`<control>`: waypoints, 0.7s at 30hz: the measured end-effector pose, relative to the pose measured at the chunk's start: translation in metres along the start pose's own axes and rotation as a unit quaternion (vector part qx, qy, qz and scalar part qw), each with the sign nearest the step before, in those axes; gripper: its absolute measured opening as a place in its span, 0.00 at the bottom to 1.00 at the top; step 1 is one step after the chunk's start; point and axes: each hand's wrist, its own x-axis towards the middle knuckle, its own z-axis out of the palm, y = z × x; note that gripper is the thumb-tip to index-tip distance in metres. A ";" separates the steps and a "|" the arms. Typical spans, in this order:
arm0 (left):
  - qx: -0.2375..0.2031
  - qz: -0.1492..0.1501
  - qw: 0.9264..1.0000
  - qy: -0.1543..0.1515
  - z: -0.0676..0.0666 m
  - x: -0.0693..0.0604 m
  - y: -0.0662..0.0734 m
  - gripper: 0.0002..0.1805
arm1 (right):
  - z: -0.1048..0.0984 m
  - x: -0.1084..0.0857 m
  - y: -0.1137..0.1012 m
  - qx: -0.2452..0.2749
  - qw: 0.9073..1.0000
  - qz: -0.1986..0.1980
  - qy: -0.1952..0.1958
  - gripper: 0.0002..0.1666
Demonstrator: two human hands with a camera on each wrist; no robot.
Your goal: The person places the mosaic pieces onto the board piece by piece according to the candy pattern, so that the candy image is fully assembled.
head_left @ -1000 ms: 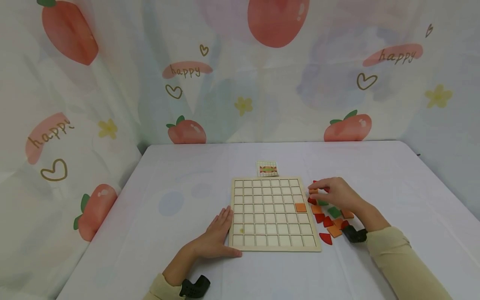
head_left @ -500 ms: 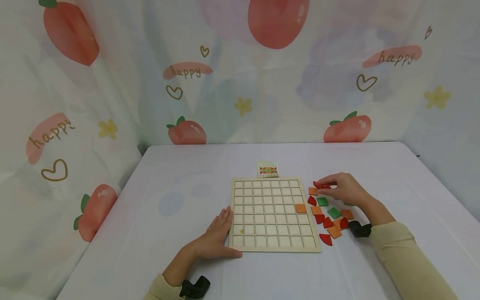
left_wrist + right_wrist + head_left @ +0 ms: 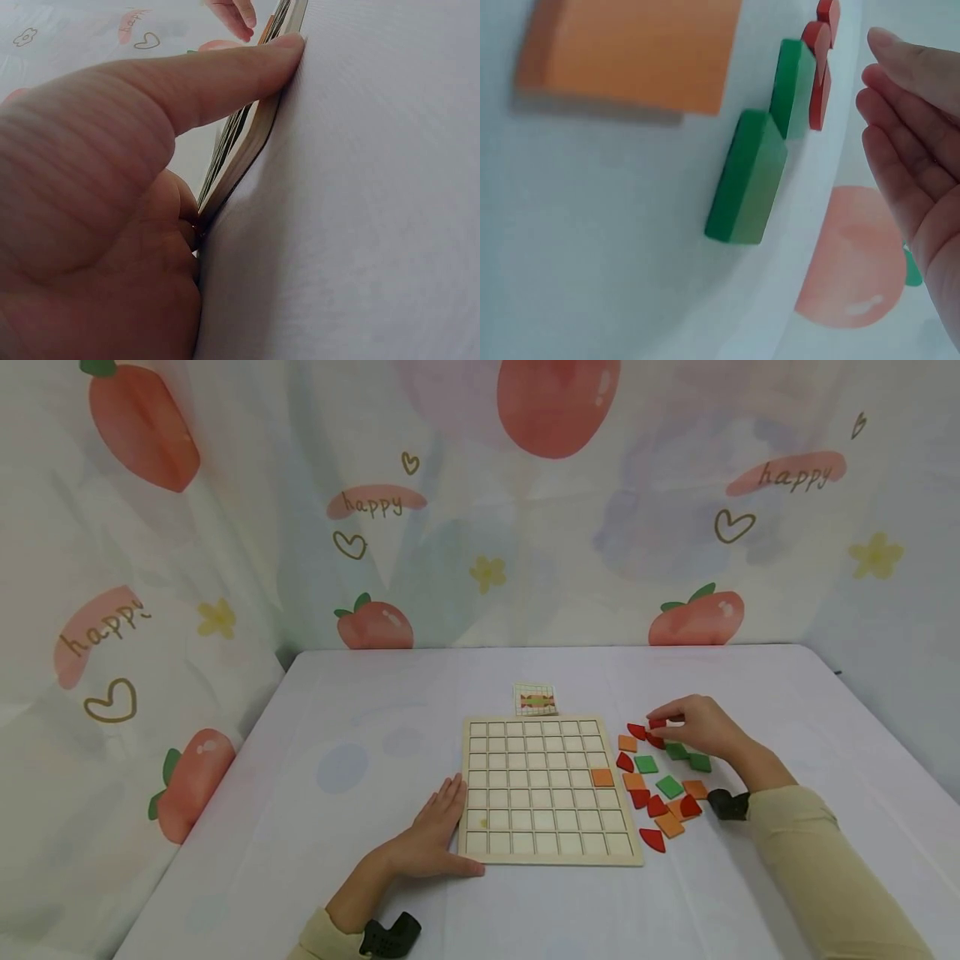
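A pale wooden grid board (image 3: 551, 858) lies on the table, with one orange square tile (image 3: 602, 777) in its right-hand column. My left hand (image 3: 431, 831) rests at the board's lower left corner, straight fingers along the left edge. In the left wrist view its thumb (image 3: 232, 75) lies against the near edge. Over the far end of the loose pieces hovers my right hand (image 3: 701, 727), fingertips above red pieces (image 3: 655, 741). The right wrist view shows nothing between those fingers (image 3: 889, 120), apart from the green blocks (image 3: 746, 180) and red pieces (image 3: 820, 90).
Loose orange squares (image 3: 670, 824), green pieces (image 3: 669, 787) and red quarter-round pieces (image 3: 652, 840) lie scattered right of the board. Behind it is a small card (image 3: 536, 700) with a coloured pattern on a grid. A printed cloth (image 3: 570, 543) hangs behind the table.
My right hand has moved away from the board, up and to the right over the loose pieces, uncovering red and green ones. The left hand and board have stayed put.
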 end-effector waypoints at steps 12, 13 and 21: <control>0.001 -0.008 1.000 -0.001 0.001 0.001 0.001 0.62 | 0.001 0.006 0.010 -0.006 1.000 0.001 -0.020 0.17; 0.002 -0.007 1.000 0.000 0.001 0.001 0.001 0.62 | 0.002 0.007 0.010 -0.006 1.000 0.002 -0.021 0.17; 0.002 -0.004 1.000 0.002 0.000 0.000 0.001 0.62 | 0.002 0.010 0.010 -0.022 1.000 -0.001 -0.018 0.14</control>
